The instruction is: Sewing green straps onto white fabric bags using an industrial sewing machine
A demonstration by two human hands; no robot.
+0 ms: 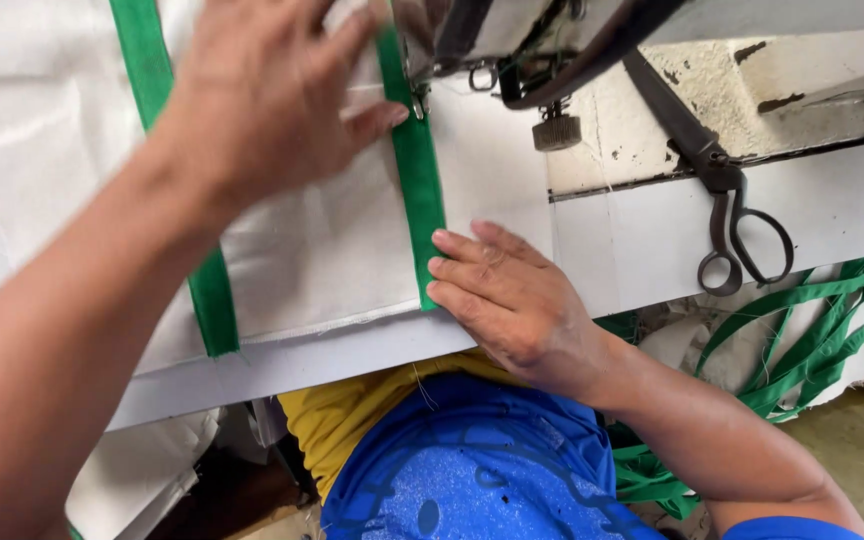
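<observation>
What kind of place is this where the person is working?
Probably a sewing workshop. An old white sewing machine stitches a green fabric strap onto white cloth, dark metal scissors lie on the table, and more loose green straps hang beside it.

Illumination is bright, even and diffuse, consistent with daylight; its direction cannot be fixed. The white woven fabric sheet [322, 250] reads near overexposed, with weave detail thin in its upper left portion. Shadows are soft: a faint one lies under the right hand [512, 300] and a darker zone sits below the white table edge [282, 365]. The left hand [262, 95] shows clear motion blur at the fingers. The black-handled metal scissors [742, 235] and the flat green webbing strip [417, 175] are sharp. Straight edges bow slightly toward the frame corners. No glare is noted.
</observation>
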